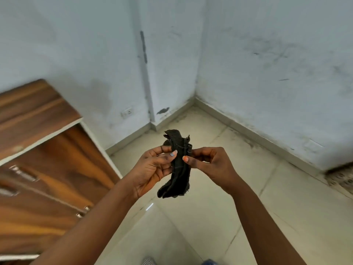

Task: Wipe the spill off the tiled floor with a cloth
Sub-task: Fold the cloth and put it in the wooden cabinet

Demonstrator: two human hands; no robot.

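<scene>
- The cloth [178,167] is a dark, frayed strip bunched lengthwise, held up in the air in front of the person, well above the tiled floor [219,217]. Its lower end hangs loose below the hands and its top sticks up above them.
- The left hand [152,169] has its fingers curled round the cloth from the left, thumb pressed on the front face.
- The right hand [208,165] pinches the same middle stretch from the other side, thumb tip on the fabric, other fingers curled behind.
- Holding it from both sides at chest height looks like folding or gathering the cloth into a pad before taking it down to the floor; wiping has seemingly not begun.
- No spill is plain on the pale tiles in view; a small bright glint below the cloth may be wet or only a reflection.
- A wooden cabinet [47,169] with metal handles stands to the left, and scuffed white walls [267,73] meet in the corner beyond.
</scene>
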